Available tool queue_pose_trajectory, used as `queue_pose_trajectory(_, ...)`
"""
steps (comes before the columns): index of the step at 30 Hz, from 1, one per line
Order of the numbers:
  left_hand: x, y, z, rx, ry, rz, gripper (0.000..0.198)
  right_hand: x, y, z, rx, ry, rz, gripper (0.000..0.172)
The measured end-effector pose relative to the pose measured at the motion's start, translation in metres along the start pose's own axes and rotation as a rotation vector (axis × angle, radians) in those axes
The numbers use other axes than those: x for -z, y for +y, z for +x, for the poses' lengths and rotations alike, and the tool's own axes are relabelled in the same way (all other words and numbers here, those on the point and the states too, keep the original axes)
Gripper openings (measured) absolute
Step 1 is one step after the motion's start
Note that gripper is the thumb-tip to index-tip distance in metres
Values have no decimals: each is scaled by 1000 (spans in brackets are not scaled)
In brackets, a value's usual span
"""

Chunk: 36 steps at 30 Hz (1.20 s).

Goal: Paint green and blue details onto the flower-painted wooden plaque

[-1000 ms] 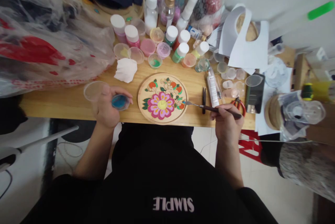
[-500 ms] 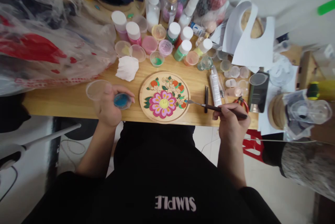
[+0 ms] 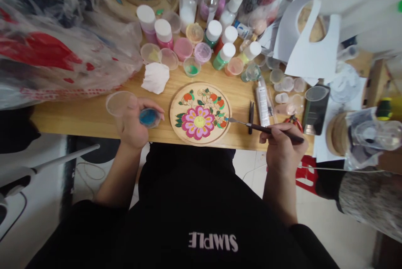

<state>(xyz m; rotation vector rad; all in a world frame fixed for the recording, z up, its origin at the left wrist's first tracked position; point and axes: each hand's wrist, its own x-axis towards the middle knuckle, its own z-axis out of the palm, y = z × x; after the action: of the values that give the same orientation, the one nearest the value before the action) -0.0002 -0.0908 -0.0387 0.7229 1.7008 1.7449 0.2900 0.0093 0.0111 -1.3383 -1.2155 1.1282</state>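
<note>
A round wooden board with a painted pink flower, green leaves and orange shapes lies near the table's front edge. My left hand, left of the board, is closed round a small clear cup of blue paint. In my right hand is a palette knife with a dark handle. The knife points left, and its metal tip is at the board's right rim, by an orange and green patch; whether it touches cannot be made out. A clear round lid lies beside my left hand.
Paint bottles and small open cups crowd the table behind the board. Crumpled white paper lies at its back left. Black tweezers, a white tube and a phone are at the right. A plastic bag fills the left.
The whole view has shifted slightly, so the table's things appear a little further right and up. Both hands keep their holds, and the knife tip stays at the board's right side.
</note>
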Motion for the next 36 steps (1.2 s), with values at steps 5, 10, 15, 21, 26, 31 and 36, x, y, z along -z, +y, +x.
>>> queue_pose_trajectory(5, 2, -2, 0, 28, 7, 19, 78, 0, 1, 0, 6, 0, -3, 5)
queue_pose_trajectory(10, 0, 0, 0, 9, -6, -2, 70, 2, 3, 0, 21, -17, -12, 4)
queue_pose_trajectory(15, 0, -1, 0, 15, 0, -4, 75, 4, 5, 0, 34, -24, -41, 10)
queue_pose_trajectory(21, -2, -1, 1, 2, 15, -17, 74, 2, 1, 0, 17, -7, -52, 5)
queue_pose_trajectory(26, -2, 1, 1, 4, 8, -10, 74, 1, -3, 0, 4, 20, -27, 4)
queue_pose_trajectory(31, -3, 2, 1, -20, -5, 0, 78, 1, -3, 0, -17, 35, -16, 4)
queue_pose_trajectory(36, -5, 2, 3, -40, -1, -18, 77, 2, -4, 0, -16, 32, -11, 4)
